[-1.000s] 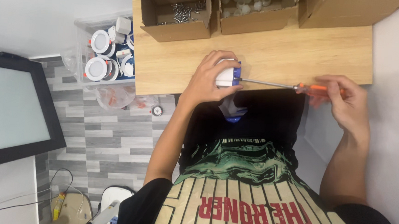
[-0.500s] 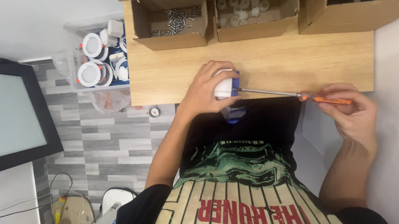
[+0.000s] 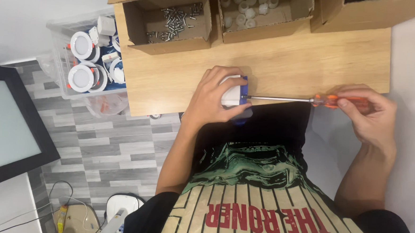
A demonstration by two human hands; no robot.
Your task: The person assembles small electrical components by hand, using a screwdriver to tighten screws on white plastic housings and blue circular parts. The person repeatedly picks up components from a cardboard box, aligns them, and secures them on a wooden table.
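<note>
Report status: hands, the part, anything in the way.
Left hand gripping white-and-blue fitting at the table edge. Right hand on orange screwdriver, tip in the fitting. Boxes at the back, nothing between the hands.

Bright, even indoor light falls on my wooden table (image 3: 286, 64), and shadows stay soft and short. The view is sharp at centre; my right hand (image 3: 366, 115) shows slight blur. White walls at the frame's edges look washed out.

White-blue fitting (image 3: 232, 92) on level orange screwdriver (image 3: 312, 100), apparently engaged.
</note>
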